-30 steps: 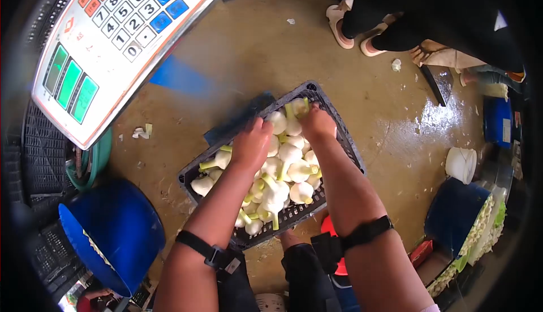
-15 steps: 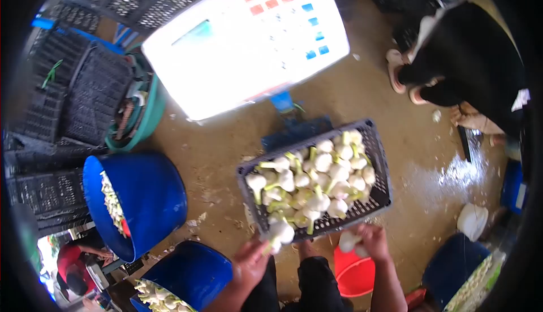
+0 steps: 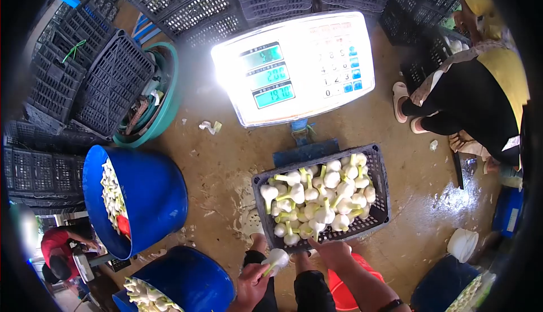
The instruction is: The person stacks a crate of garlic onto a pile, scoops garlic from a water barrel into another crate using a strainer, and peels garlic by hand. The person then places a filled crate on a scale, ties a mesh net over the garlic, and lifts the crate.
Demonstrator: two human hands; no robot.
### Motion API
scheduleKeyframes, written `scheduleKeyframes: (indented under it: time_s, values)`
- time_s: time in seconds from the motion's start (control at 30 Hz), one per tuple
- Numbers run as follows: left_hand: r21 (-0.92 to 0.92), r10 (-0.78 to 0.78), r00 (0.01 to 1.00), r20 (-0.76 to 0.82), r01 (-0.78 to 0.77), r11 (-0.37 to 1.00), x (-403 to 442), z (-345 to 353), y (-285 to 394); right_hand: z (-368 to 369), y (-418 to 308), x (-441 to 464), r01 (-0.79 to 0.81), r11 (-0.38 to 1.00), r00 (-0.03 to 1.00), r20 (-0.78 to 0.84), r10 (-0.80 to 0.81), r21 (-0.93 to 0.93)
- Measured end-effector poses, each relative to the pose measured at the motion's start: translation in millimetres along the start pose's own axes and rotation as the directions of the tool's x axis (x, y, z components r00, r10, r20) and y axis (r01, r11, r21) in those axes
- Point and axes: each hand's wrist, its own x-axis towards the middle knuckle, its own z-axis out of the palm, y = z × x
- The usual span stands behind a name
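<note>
My left hand point(image 3: 253, 285) is closed around a garlic bulb point(image 3: 278, 257) with a short green stem, just below the crate's near left side. A black plastic crate point(image 3: 380, 168) full of white garlic bulbs point(image 3: 325, 215) sits in front of me, below the scale's display. At the crate's near edge is my right hand point(image 3: 335, 254), one finger stretched toward the bulbs; its other fingers are hidden beneath the hand. The lit weighing scale point(image 3: 305, 69) shows numbers on three small screens.
A red bucket point(image 3: 370, 267) stands under my right forearm. Blue tubs point(image 3: 155, 193) with garlic stand at left. Stacked black crates point(image 3: 192, 1) line the back, beside a green basin point(image 3: 175, 74). One person point(image 3: 469, 91) bends at right; another point(image 3: 59, 250) is at lower left.
My right hand has moved from over the red bucket up and left to the crate's near edge. My left hand has drawn down from the crate, still holding a bulb. The view has tilted up.
</note>
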Motion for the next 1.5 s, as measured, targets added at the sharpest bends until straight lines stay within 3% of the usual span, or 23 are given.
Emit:
scheduleKeyframes:
  time_s: [0.13,0.2,0.27,0.33,0.37,0.4,0.47,0.5,0.53,0.6,0.63,0.73,0.87,0.93,1.07,1.13,1.17,1.27,1.3,1.33,1.4,1.47,1.5]
  values:
    - [-0.106,-0.068,0.998,-0.021,0.065,0.992,-4.0,4.9,-9.9,26.5,16.8,31.7,0.065,0.990,0.995,0.081,-0.055,-0.125]
    - [-0.025,-0.017,0.999,-0.039,0.016,1.000,-3.5,4.8,-10.6,21.0,15.9,38.7,0.151,0.973,0.976,0.186,-0.118,-0.172]
    - [-0.049,-0.090,0.995,-0.043,0.088,0.995,-5.1,6.8,-4.8,18.5,18.2,34.3,0.169,0.966,0.967,0.223,-0.124,-0.198]
    - [-0.060,-0.054,0.995,-0.079,0.049,0.997,-2.9,7.1,-5.0,1.4,16.2,21.0,0.151,0.989,0.982,-0.119,-0.149,0.007]
    - [-0.041,-0.040,0.995,-0.088,0.036,0.998,-1.0,6.1,-2.0,-15.4,11.1,8.9,0.091,0.978,0.986,-0.154,-0.062,0.188]
    - [-0.047,-0.043,0.995,-0.091,0.039,0.998,-1.8,6.4,-2.6,-20.4,10.5,0.5,0.090,0.979,0.987,-0.151,-0.063,0.182]
    - [-0.073,-0.059,0.994,-0.097,0.052,0.996,-2.7,7.5,-3.7,-24.8,13.0,-17.3,0.313,0.790,0.885,-0.464,-0.040,0.528]
    - [-0.076,-0.053,0.993,-0.102,0.045,0.996,-3.0,8.6,-3.1,-26.9,9.0,-29.8,0.151,0.482,0.966,-0.232,0.112,0.863]
    - [-0.069,-0.065,0.992,-0.105,0.058,0.996,-4.5,9.7,-2.7,-24.8,9.6,-38.1,0.162,0.486,0.964,-0.243,0.109,0.859]
    - [-0.059,-0.066,0.991,-0.118,0.060,0.996,-4.6,12.6,-3.2,-17.3,15.8,-52.5,0.229,-0.041,0.961,-0.220,0.168,0.972]
    - [-0.094,-0.039,0.991,-0.129,0.027,0.995,-4.6,15.1,-3.8,-12.8,16.9,-59.0,0.250,-0.226,0.952,-0.197,0.233,0.941]
    - [-0.139,-0.018,0.991,-0.136,-0.001,0.990,-4.5,20.4,-0.8,-21.1,17.2,-58.3,0.384,-0.545,0.923,-0.299,0.242,0.745]
    - [-0.162,0.027,0.989,-0.142,-0.050,0.985,-0.2,23.9,2.3,-20.1,21.7,-50.5,0.456,-0.616,0.887,-0.271,0.373,0.643]
    - [-0.169,-0.005,0.990,-0.143,-0.020,0.985,0.9,24.7,1.0,-21.8,27.1,-49.9,0.429,-0.651,0.903,-0.298,0.308,0.626]
    - [-0.278,-0.025,0.976,-0.217,-0.037,0.960,5.7,17.9,-7.6,-21.6,19.9,-37.9,0.405,-0.564,0.913,-0.293,0.282,0.719]
    - [-0.271,-0.007,0.954,-0.299,-0.078,0.959,11.2,3.6,-14.9,-16.4,10.0,-21.8,0.412,-0.426,0.878,-0.227,0.421,0.805]
    - [-0.262,-0.004,0.950,-0.314,-0.082,0.962,13.2,-7.9,-19.2,-18.7,1.9,-7.8,0.455,-0.379,0.879,-0.340,0.334,0.805]
    - [-0.092,0.045,0.898,-0.438,-0.094,0.991,26.4,-75.1,-13.2,-42.3,-64.9,28.1,0.331,-0.526,0.935,-0.197,0.296,0.783]
    - [0.022,-0.010,0.880,-0.474,0.024,0.999,27.3,-104.8,-11.2,-38.0,-82.9,48.5,0.294,-0.553,0.953,-0.193,0.234,0.780]
    - [0.119,-0.060,0.859,-0.509,0.140,0.983,26.5,-130.9,-12.3,-42.7,-117.8,69.3,0.270,-0.514,0.946,-0.123,0.301,0.814]
    - [0.060,-0.119,0.741,-0.661,0.210,0.976,24.1,-182.9,-48.0,-65.7,-191.1,103.5,0.137,-0.671,0.989,-0.144,0.045,0.728]
    - [0.235,0.028,0.656,-0.754,0.230,0.944,33.4,-249.6,-64.5,-53.2,-251.2,160.8,-0.034,-0.715,0.890,-0.305,-0.340,0.698]
    - [0.190,-0.006,0.590,-0.807,0.269,0.944,37.3,-279.5,-75.6,-77.9,-297.3,171.6,-0.086,-0.678,0.851,-0.300,-0.431,0.730]
